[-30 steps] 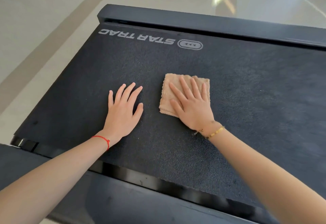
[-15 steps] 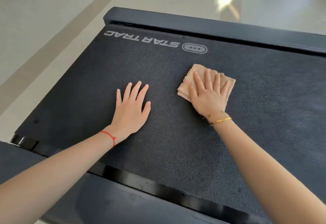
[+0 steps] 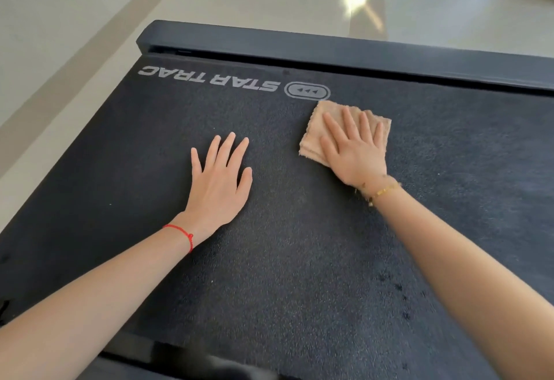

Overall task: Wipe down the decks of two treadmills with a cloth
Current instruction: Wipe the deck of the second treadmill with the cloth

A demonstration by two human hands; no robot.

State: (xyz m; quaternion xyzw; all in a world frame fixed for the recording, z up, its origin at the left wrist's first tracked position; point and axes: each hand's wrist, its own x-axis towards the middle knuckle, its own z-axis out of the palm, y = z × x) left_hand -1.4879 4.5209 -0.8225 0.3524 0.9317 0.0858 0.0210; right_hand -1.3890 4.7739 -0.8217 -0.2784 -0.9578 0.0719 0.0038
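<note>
The right hand [image 3: 355, 152] slid the cloth [image 3: 344, 128] up beside the logo [image 3: 307, 91].

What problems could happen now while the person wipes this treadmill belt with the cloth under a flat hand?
1. The right hand only presses flat on the folded cloth, with no grip, so the cloth may bunch or slip out.
2. The left hand leans on the belt; if the belt rolls, the person could lose support.

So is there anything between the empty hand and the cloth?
No, the head view shows only bare black treadmill belt between the left hand and the folded beige cloth.
</note>
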